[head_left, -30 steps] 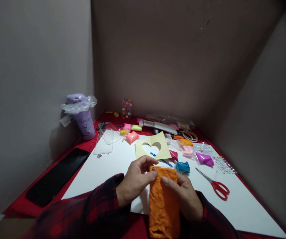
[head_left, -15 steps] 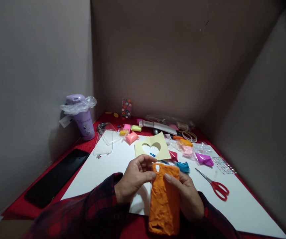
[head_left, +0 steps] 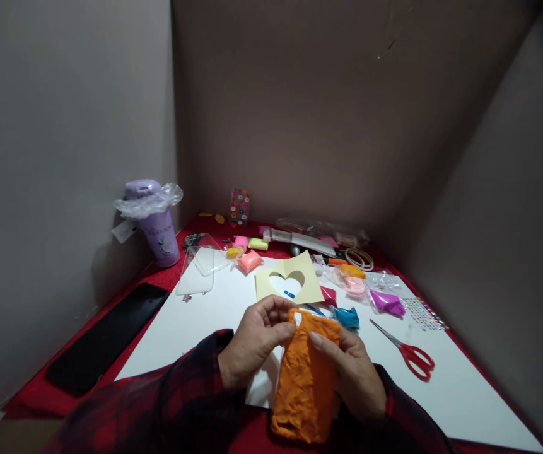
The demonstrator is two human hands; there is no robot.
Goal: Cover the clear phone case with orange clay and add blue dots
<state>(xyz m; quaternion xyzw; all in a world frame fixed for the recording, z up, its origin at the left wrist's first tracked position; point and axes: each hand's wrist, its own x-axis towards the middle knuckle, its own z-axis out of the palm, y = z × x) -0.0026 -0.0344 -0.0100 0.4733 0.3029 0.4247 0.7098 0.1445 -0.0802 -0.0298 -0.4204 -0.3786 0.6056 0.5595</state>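
Note:
A phone case [head_left: 305, 384] covered in wrinkled orange clay is held tilted between both hands, over the near edge of the white board. My left hand [head_left: 256, 340] pinches its upper left corner, thumb beside the small camera cutout and fingers behind. My right hand [head_left: 354, 369] grips the upper right side, its thumb lying on the orange face; the other fingers are mostly hidden behind the case. Just beyond the hands lies a yellow paper [head_left: 265, 287] with a heart-shaped hole. Blue clay in a bag [head_left: 345, 318] sits near the right fingers.
Red-handled scissors [head_left: 415, 360] and a sheet of small gems [head_left: 425, 314] lie on the white board [head_left: 470, 403] at right. Clear phone cases [head_left: 196, 277], a black phone [head_left: 108, 337] and a purple cup [head_left: 160, 233] are at left. Bagged clay [head_left: 387, 302] lies further back.
The lower end of the orange case has swung slightly left, so it tilts more. Both hands keep their hold at its top.

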